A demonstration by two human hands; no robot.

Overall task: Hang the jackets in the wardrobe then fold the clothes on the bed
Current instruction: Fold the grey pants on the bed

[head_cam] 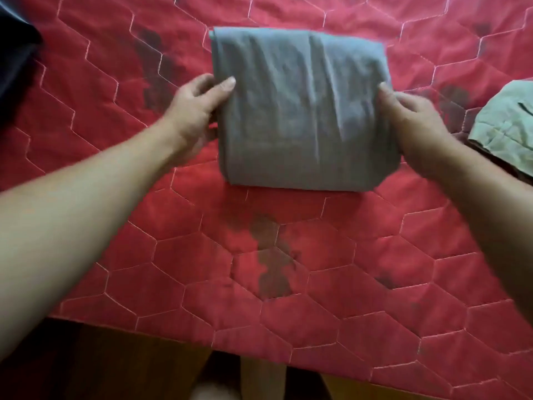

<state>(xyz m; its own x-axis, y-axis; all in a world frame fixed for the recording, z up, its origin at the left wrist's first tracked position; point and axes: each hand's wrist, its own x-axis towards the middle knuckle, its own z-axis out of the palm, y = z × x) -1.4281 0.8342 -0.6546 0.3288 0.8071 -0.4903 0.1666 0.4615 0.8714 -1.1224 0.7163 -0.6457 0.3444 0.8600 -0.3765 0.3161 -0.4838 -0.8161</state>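
**grey fold held by both edges, mid-bed**

1 grey folded cloth [300,111] sits mid-frame over the red quilted bed cover [288,255], towards the far side of the bed from the person. it's folded to a near-square block, so there's no clear long axis; the sides look abt equal. it's turned a little anticlockwise: far edge sits further left than near edge. near edge looks like a rounded fold. layered edges show at the far-left corner. creases run far-to-near down the top face. can't tell if it's lying flat on the cover or lifted just off it.

2 hands, both on the cloth. left hand [193,116] grips the left edge abt halfway along, thumb [226,85] laid on top, fingers curled at the edge and partly under. right hand [415,125] grips the right edge opposite, thumb on the top face, rest of the fingers tucked out of sight behind the edge. both forearms are bare and reach in from the near corners.

other cloth: 1 dark garment [14,59] at the far-left corner, cut off by the frame; 1 pale green garment [507,125], crumpled, at the right edge, well apart from the grey one. so 3 cloth items in view.

wood floor [115,365] shows below the bed's near edge, w/ the person's legs there, blurred.
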